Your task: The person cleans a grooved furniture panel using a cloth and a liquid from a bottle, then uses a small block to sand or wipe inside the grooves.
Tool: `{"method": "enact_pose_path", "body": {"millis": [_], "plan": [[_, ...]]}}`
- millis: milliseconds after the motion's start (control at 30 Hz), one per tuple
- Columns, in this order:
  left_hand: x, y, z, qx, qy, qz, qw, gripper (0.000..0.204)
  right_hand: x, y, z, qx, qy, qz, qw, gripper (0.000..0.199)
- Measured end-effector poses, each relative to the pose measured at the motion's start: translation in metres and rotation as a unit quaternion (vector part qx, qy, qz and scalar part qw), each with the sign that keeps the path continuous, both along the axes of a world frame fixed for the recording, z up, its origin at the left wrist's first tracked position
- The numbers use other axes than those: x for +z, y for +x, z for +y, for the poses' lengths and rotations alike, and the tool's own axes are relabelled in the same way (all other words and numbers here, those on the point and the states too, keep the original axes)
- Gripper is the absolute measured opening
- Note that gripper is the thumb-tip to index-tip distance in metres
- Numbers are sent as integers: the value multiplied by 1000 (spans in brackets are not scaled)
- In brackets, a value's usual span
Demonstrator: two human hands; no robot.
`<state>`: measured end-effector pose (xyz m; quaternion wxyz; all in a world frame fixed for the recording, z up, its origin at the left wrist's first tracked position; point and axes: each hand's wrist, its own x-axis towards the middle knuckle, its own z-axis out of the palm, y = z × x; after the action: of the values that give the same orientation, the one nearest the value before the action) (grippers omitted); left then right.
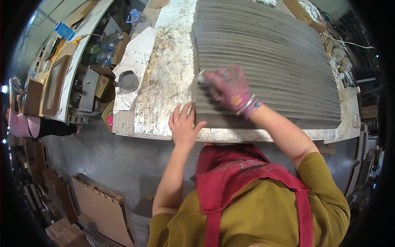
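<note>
Long grey-brown strips (271,53) lie packed side by side across the worktable (168,74), forming one ribbed slab. My left hand (184,125) is bare, resting with fingers apart on the table's near edge, its thumb and fingertips against the slab's near-left corner. Over the left ends of the strips is my right hand (228,87), in a pink, stained glove with a flower pattern. Its fingers are curled around a small white wad (201,77), mostly hidden and slightly blurred, so I cannot tell whether it is cloth or sponge.
A dark-smeared cup (128,80) sits on a white cloth (133,61) at the table's left. Beyond are a clear jug (139,20) and a second bench (80,53). Another person (29,123) stands far left. Cardboard panels (103,208) lean at the lower left.
</note>
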<state>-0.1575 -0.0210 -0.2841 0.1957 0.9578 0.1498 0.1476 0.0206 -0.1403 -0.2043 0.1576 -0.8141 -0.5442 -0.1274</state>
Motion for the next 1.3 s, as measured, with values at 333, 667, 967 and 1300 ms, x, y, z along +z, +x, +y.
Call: {"method": "enact_pose_path", "body": {"millis": [333, 667, 967, 1300], "plan": [[2, 0, -1, -5, -7, 10, 1000, 57, 16, 12, 2, -67, -4, -42, 997, 18], [2, -1, -2, -18, -2, 22, 1000, 55, 12, 65, -89, -222, -43, 33, 973, 42], [3, -2, 0, -30, -9, 26, 999, 61, -2, 63, -113, -236, -14, -12, 972, 39], [5, -1, -2, -27, -21, 16, 999, 62, -22, 22, -73, -121, -42, 25, 991, 44]]}}
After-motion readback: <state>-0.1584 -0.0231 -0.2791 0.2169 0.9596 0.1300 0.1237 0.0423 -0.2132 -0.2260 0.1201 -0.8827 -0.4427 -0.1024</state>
